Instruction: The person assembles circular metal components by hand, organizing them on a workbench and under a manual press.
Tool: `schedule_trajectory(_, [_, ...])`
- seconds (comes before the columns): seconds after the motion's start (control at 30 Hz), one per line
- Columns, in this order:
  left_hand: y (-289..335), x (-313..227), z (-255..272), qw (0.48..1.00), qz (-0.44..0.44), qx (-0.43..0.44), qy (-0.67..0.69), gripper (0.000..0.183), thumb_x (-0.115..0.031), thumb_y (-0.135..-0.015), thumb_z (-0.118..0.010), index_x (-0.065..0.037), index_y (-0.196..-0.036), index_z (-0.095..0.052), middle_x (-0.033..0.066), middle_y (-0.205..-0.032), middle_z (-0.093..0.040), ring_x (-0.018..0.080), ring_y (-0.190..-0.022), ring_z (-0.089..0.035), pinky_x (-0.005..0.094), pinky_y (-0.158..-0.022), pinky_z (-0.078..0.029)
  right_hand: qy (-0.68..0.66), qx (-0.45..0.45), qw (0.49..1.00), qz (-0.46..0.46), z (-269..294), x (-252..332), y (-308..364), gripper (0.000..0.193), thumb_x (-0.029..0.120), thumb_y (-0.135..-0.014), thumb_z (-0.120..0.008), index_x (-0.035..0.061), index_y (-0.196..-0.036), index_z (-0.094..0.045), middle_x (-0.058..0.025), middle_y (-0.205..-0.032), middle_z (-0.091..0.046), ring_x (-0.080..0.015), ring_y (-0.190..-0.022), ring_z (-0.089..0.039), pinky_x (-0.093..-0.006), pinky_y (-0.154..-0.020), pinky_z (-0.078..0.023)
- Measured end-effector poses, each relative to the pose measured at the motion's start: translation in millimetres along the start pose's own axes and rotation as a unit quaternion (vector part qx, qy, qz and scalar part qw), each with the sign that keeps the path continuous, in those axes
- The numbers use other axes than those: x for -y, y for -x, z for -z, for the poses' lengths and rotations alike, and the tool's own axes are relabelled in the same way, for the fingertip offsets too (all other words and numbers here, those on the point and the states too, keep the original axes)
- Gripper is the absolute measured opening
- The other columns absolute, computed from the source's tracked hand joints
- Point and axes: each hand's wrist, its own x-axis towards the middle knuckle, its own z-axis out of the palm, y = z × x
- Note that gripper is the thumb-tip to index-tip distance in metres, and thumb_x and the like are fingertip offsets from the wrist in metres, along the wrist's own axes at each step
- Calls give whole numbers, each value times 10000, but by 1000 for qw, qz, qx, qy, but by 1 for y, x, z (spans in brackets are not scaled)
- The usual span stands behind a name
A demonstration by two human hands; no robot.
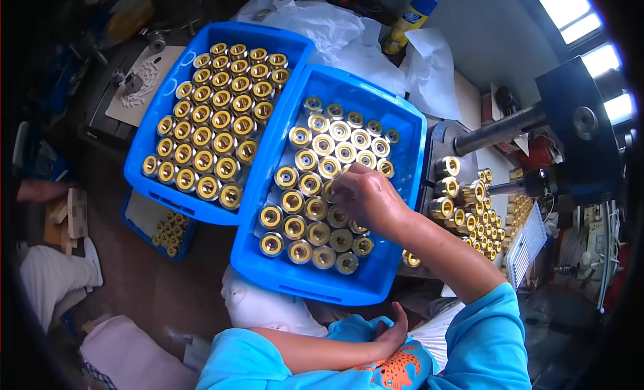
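My right hand [365, 199] reaches into the nearer blue tray [335, 290], its fingertips pinched on a brass ring fitting [328, 189] among the rows of upright brass fittings [315, 232] there. A blue sleeve covers that upper arm. My left hand [393, 331] rests against my blue shirt at the bottom, fingers curled, holding nothing. A second blue tray [149, 125], overlapped by the first, lies to the left, packed with rows of the same brass fittings [215, 121].
More brass fittings [473, 205] crowd a work surface at right beside a black machine [570, 128] with a steel shaft [500, 131]. A smaller blue tray [157, 223] with a few fittings sits lower left. White sheeting [349, 34] and a yellow spray can [410, 17] lie behind.
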Motion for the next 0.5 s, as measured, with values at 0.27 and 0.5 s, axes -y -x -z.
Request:
schedule_trajectory(0.27, [7,9,2,1000,-2,-15,6,445,-84,-677,-659,47,-1102,-641,253,-1032,-644,429,-949,-623,576,-841,-534,62,-29,998,11,-10,3,2,115,60,-792,-685,17,-886,-635,-148,-853,-621,-345,-796,-642,-410,-702,-527])
schedule_trajectory(0.5, [11,7,5,1000,8,-15,0,455,-91,-681,-662,45,-1114,-637,252,-1039,-647,428,-949,-625,575,-835,-536,130,-26,991,32,-12,9,2,112,93,-800,-679,39,-841,-590,-126,-839,-591,-330,-800,-624,-415,-698,-522])
